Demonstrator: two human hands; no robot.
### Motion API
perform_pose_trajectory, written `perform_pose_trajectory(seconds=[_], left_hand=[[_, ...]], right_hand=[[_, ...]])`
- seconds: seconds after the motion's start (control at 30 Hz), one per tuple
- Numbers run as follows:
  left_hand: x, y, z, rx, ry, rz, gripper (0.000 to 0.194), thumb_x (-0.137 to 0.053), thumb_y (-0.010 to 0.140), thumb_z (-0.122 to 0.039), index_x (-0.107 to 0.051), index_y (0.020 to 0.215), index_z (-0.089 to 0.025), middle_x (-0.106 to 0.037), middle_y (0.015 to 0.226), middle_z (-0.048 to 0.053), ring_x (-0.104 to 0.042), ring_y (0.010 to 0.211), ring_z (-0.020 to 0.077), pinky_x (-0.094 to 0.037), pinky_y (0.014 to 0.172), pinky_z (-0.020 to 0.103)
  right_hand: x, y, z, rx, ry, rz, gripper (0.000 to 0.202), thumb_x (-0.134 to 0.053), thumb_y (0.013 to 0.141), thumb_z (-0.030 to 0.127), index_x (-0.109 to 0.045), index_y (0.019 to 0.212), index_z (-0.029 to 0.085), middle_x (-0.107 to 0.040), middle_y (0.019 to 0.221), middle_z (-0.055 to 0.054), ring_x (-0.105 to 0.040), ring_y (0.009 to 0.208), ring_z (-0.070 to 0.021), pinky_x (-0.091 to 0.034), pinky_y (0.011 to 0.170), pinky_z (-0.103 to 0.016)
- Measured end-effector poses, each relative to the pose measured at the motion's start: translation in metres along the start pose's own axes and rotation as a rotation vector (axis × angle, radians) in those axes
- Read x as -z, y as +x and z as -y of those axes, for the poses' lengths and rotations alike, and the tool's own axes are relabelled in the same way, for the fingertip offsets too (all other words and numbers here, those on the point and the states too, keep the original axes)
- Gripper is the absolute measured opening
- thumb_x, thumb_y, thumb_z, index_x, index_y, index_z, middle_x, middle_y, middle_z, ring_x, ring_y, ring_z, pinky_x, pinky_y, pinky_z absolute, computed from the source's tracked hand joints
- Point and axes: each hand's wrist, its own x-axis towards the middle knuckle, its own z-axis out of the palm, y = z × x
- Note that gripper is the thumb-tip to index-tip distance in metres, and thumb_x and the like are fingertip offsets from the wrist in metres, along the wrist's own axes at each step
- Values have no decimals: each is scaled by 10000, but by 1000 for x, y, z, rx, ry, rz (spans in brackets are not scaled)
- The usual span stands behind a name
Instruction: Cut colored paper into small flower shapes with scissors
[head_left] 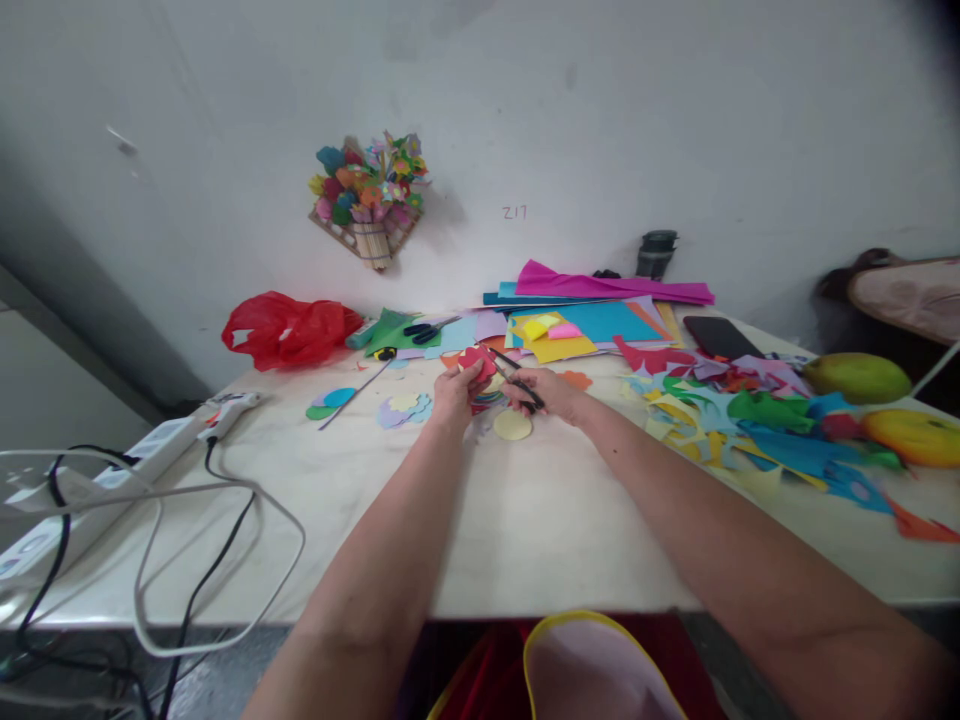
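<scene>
In the head view my left hand (pixel 454 394) pinches a red paper piece (pixel 478 362) with a rounded, petal-like edge. My right hand (pixel 546 392) grips a pair of scissors with dark handles (pixel 532 398), their blades pointing at the red piece. Whether the blades touch the paper I cannot tell. Just below the hands lies a pale yellow paper circle (pixel 512 425). Left of my left hand are pale flower-shaped cutouts (pixel 405 404). An orange cutout (pixel 577 380) rests beyond my right wrist.
Coloured scraps (pixel 697 420), two mango-like fruits (pixel 859 377) and a phone (pixel 722 337) lie to the right. Behind are paper sheets (pixel 622 322), a second pair of scissors (pixel 427 330) and a red plastic bag (pixel 289 330). Power strips (pixel 150 455) with loose cables occupy the left side.
</scene>
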Motion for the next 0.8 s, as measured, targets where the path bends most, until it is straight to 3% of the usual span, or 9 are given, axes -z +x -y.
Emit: perform_pose_trajectory(seconds=[0.27, 0.8], left_hand=[[0, 1, 1, -6, -1, 4, 200, -812, 589, -186, -659, 696, -113, -694, 686, 54, -667, 642, 142, -549, 716, 274], [1, 2, 1, -22, -15, 7, 235, -838, 560, -199, -669, 698, -112, -691, 676, 50, -664, 628, 136, -552, 702, 265]], right_hand=[[-1, 0, 1, -29, -38, -2, 159, -721, 739, 215, -580, 694, 158, -575, 522, 26, -497, 425, -66, -377, 380, -159], [-3, -1, 5, -26, -7, -2, 174, -725, 714, 223, -570, 659, 167, -535, 499, 30, -461, 432, -68, -343, 370, -170]])
